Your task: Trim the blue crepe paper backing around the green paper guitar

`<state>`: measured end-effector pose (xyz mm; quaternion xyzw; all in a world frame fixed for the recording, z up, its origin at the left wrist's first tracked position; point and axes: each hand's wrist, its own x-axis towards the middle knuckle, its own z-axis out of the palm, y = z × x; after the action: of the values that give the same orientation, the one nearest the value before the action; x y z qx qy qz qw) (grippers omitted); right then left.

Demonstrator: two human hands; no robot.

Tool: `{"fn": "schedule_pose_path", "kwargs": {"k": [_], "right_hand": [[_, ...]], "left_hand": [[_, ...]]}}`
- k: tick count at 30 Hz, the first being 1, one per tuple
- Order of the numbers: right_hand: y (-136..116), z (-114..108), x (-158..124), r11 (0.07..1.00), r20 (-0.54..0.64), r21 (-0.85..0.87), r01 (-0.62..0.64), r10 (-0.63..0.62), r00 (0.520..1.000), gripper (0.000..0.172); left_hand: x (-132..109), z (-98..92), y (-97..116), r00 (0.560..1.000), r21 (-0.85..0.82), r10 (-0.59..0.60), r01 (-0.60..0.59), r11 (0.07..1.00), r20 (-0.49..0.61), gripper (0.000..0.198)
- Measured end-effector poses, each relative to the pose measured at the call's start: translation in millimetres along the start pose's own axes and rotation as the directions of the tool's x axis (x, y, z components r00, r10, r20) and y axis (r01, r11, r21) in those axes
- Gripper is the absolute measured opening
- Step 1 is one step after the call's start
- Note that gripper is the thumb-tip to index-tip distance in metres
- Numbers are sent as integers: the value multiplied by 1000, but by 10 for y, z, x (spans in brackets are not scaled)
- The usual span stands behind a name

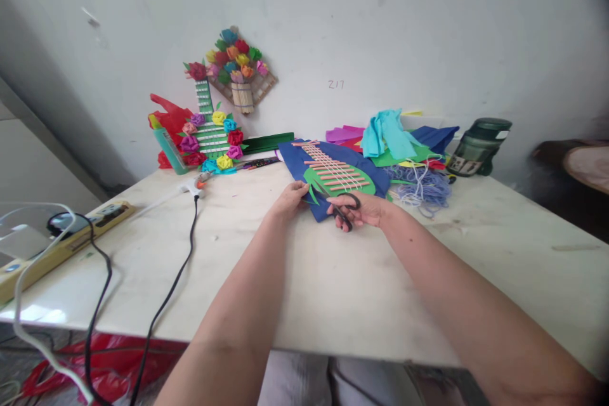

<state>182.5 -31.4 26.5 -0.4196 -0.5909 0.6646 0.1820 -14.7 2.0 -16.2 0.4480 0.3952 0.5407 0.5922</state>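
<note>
A blue paper sheet [295,162] lies on the white table [333,279], with a green oval [320,177] and a lattice of pink sticks [333,170] on top. My left hand [289,198] pinches the sheet's near left edge, fingers closed on it. My right hand [359,210] is wrapped round the black handles of a pair of scissors [343,206], whose blades point left toward the green paper by my left hand.
Paper-flower crafts [214,133] and a wall piece [240,73] stand at the back. A glue gun [194,185] with a black cord, a power strip [61,241], loose coloured papers [390,133], purple yarn [421,183] and a dark green jar [478,147] surround the work.
</note>
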Motion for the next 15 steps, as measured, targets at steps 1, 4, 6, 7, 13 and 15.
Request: {"fn": "schedule_pose_path", "kwargs": {"k": [1,4,6,7,13,15], "right_hand": [[0,12,3,1000,-5,-7,3,-3,1000,43],[-7,72,11,1000,-33,-12,17,-18,999,46],[-17,117,12,999,-59,-11,31,-31,998,46],[-23,138,12,999,-74,-10,38,-39,997,45],[-25,241,35,997,-165,23,75,-70,984,39],[-2,286,71,995,-195,48,83,-72,978,38]], "left_hand": [[-1,1,0,1000,-8,-1,1,1000,1,29],[-10,9,3,1000,-33,-1,2,999,12,28],[-19,20,10,1000,-43,-3,4,999,16,29],[-24,27,15,1000,-45,-7,8,999,19,30],[-43,56,32,999,-69,-12,15,998,39,29],[-44,57,29,999,-79,-11,14,997,42,29]]}}
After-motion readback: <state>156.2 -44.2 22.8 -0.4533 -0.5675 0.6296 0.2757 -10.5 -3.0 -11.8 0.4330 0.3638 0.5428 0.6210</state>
